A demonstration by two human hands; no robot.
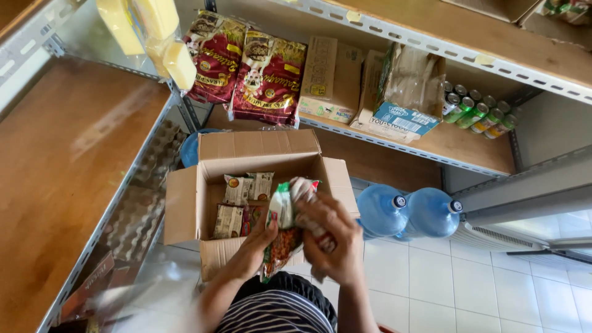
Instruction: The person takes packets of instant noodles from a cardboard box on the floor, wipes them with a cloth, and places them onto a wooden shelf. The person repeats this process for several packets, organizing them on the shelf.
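**Both hands on snack bags over the box**

Our striped shirt (277, 308) sits lowest in view, below the cardboard box (185, 209). Just above the box's near edge, our left hand (259, 243) and right hand (330, 237) close around a bunch of snack bags (287, 213), probably so none slip. More packets (237, 203) lie inside the box. Blue water jugs (407, 213) stand right of the box.

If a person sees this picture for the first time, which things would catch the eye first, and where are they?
Probably the two hands in the middle: the left hand and right hand together hold a stack of snack packets above an open cardboard box, which holds more packets. Next come the two dark red bags on the shelf above the box, and the two blue water bottles on the tiled floor to the right.
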